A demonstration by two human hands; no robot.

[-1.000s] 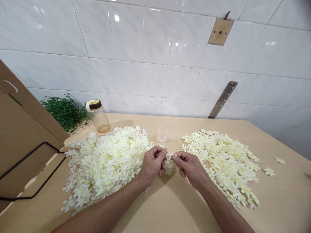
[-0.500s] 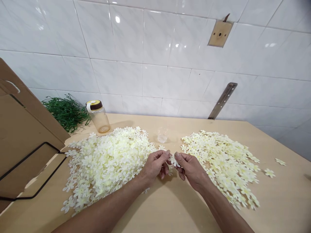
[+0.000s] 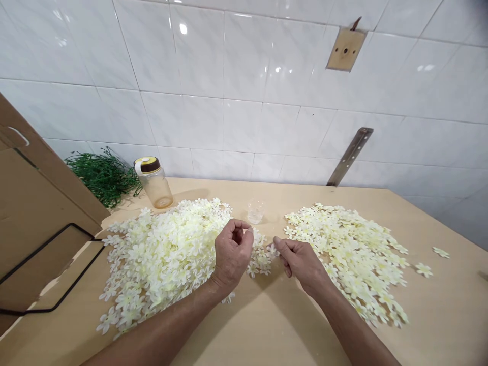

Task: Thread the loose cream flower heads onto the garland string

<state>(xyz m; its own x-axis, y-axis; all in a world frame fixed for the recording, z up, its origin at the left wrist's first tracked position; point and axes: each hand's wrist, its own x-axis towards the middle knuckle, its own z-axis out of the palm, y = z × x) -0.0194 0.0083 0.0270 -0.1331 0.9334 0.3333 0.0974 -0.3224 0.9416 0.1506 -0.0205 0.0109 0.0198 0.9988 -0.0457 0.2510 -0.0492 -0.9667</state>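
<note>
My right hand [image 3: 303,264] pinches a small white artificial flower [image 3: 272,250] between thumb and fingers above the table. Further left, my left hand [image 3: 233,250] is raised with thumb and forefinger pressed together; whatever the tips hold, if anything, is too small to make out. It hovers over the right side of a big heap of white and pale yellow artificial flowers [image 3: 171,249]. Just beyond the hands stands a small clear plastic cup [image 3: 255,211]. A flatter spread of the same flowers [image 3: 354,249] lies to the right of my right hand.
Two stray flowers, one of them the nearer flower [image 3: 423,270], lie at the right. Back left are a bottle [image 3: 154,183] and green plastic stems [image 3: 104,175]. A cardboard box [image 3: 46,193] and black metal frame [image 3: 72,282] edge the left side. Tiled wall [image 3: 244,122] rises behind.
My left hand has drawn away from the right, moving left and slightly up. My right hand stays nearly in place, still pinching the flower. More loose flowers show between the hands.
</note>
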